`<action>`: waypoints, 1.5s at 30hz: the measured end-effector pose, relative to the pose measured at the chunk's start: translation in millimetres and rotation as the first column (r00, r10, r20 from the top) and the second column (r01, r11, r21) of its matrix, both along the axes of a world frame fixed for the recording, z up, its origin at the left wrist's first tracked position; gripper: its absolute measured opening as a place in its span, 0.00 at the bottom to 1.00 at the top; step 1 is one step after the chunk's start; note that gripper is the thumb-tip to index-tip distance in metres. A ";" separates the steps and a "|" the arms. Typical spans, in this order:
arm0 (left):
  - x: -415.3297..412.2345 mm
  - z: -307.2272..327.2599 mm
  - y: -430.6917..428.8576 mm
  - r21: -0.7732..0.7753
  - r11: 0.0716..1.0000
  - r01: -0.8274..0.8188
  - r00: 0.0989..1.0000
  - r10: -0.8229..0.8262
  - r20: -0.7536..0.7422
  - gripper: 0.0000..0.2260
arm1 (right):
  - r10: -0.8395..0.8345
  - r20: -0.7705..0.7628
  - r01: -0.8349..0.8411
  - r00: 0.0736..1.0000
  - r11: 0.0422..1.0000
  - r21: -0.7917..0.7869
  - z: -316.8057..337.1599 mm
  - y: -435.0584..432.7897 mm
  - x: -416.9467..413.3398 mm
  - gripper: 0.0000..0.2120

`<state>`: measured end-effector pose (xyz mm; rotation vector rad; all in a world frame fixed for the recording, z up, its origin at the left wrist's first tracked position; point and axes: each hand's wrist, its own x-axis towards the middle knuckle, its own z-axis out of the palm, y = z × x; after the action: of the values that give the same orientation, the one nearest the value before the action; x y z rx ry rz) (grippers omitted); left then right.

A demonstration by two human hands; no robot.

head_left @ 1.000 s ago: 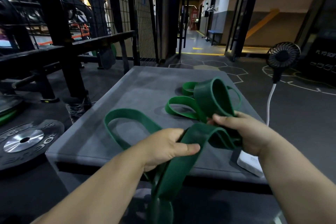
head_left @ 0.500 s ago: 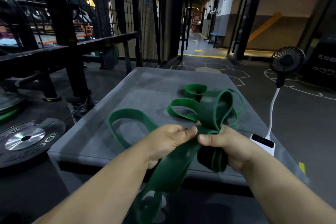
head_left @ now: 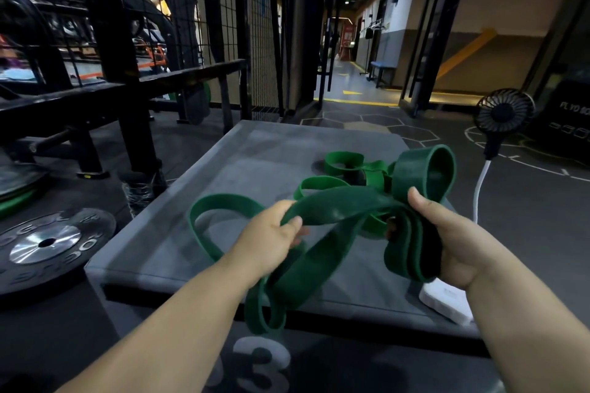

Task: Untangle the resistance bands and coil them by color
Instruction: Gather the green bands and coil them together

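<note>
Over the near half of the grey tabletop (head_left: pixel 255 163), the left hand (head_left: pixel 271 233) pinches a wide green band (head_left: pixel 338 204) between thumb and curled fingers. The right hand (head_left: pixel 447 242) is wrapped round several stacked turns of the same band near the right edge. One stretch of it droops past the near edge. Another loop lies flat toward the left, short of that edge. A narrower green band (head_left: pixel 343 160) lies tangled farther back, right of centre, with bare grey surface beyond it to the far edge. A white box (head_left: pixel 445 301) sits at the near right corner, a fan (head_left: pixel 504 113) stands to the right, and a weight plate (head_left: pixel 48 242) lies on the floor to the left.
</note>
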<state>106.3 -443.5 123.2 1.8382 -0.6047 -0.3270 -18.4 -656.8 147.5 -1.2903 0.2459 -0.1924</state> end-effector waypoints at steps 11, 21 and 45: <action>13.1 2.9 3.9 -0.103 0.986 -0.133 0.991 0.131 -0.033 0.10 | -0.413 0.053 0.400 0.909 0.901 0.166 2.9 -7.6 0.5 0.18; 6.6 9.7 6.7 -0.067 0.986 -0.152 0.988 0.151 -0.021 0.06 | -0.449 0.130 0.461 0.884 0.884 -0.076 11.7 -8.3 -5.8 0.14; -6.6 8.6 -6.2 -0.555 0.828 0.083 0.985 -0.152 -0.079 0.16 | 0.109 -0.541 -0.416 0.834 0.769 -0.486 -14.5 36.5 3.0 0.45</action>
<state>99.7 -449.7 131.8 1.2167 -0.6498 -0.3035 -15.4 -620.3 133.0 -1.9804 0.4458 0.3537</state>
